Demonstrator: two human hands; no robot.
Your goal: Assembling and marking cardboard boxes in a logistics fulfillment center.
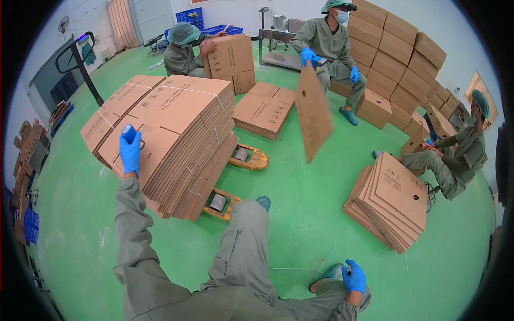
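Note:
My left hand (129, 155), in a blue glove, is closed round a blue round-topped object (128, 131) whose kind I cannot make out. It is over the tall stack of flattened cartons (176, 115), which is bound with white straps. My right hand (353, 278), also gloved in blue, is closed by my right knee. A small dark cylinder (348, 270) shows at its fingers. Ahead, a flattened carton (315, 120) stands tilted on edge and slightly blurred, its top near a co-worker's gloved hand (309, 55); whether that hand grips it is unclear.
Under the strapped stack are yellow pallet-truck forks (249, 157). A lower carton stack (265, 109) lies beyond, and a fanned pile (391, 200) at right. Three co-workers sit around; built boxes (393, 59) rise behind. Loose white straps (300, 268) lie on the green floor.

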